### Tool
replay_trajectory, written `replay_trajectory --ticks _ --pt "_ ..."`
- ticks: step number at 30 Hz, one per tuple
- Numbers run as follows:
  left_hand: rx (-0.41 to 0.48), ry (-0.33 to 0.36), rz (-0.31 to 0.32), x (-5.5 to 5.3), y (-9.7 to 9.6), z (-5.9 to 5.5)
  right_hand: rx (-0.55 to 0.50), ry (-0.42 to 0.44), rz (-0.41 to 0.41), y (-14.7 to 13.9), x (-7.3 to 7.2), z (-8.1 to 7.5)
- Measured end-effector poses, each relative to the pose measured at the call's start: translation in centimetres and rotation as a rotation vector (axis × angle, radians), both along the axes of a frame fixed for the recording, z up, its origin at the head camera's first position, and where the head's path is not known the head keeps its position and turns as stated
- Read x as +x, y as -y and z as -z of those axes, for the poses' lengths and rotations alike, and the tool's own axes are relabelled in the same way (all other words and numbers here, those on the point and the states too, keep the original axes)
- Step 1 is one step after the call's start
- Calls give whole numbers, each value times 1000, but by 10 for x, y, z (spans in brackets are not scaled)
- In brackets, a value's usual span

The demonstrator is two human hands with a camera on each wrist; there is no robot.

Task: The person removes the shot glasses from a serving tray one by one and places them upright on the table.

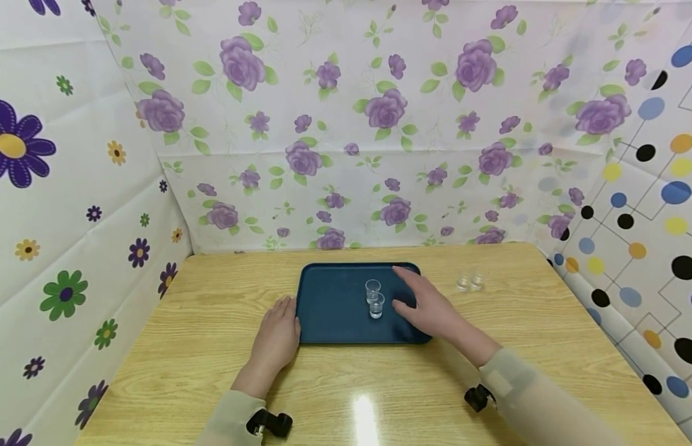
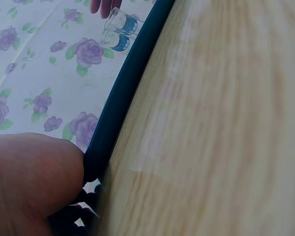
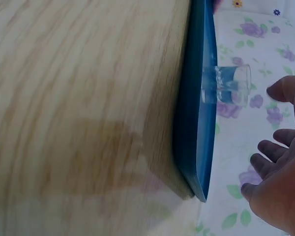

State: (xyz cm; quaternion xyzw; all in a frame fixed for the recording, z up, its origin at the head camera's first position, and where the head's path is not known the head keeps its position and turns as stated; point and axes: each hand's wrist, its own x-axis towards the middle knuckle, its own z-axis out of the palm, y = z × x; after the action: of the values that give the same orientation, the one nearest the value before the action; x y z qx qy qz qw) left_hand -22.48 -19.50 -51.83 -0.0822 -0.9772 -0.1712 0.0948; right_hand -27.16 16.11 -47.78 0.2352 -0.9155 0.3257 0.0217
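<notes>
A dark blue tray [image 1: 331, 310] lies on the wooden table, with two small clear shot glasses standing on it right of its middle. The nearer shot glass [image 1: 376, 306] stands just in front of the farther shot glass [image 1: 372, 287]. My left hand [image 1: 275, 334] rests against the tray's left edge, fingers fairly straight. Above the tray's right part hovers my right hand [image 1: 432, 306], thumb and fingers spread apart, holding nothing. In the right wrist view the same right hand [image 3: 280, 162] is apart from the glasses.
Two more clear shot glasses, one at left [image 1: 463, 283] and one at right [image 1: 477, 282], stand on the table [image 1: 507, 297] right of the tray. A flowered cloth [image 1: 351, 148] hangs behind the table, and patterned cloths flank both sides.
</notes>
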Motion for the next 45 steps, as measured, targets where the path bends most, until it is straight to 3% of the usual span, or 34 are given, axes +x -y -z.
replay_trajectory --ticks 7,15,28,40,45 --pt "-3 4 1 0 0 0 27 -36 -36 7 4 4" --pt "-10 3 -3 0 1 -1 116 -40 3 16 3 12" --pt "-2 18 -6 0 1 0 116 18 58 33 3 15" --pt "-5 17 -2 0 1 0 105 -50 101 41 4 13" --pt "-5 17 -2 0 1 0 96 -41 129 42 4 14"
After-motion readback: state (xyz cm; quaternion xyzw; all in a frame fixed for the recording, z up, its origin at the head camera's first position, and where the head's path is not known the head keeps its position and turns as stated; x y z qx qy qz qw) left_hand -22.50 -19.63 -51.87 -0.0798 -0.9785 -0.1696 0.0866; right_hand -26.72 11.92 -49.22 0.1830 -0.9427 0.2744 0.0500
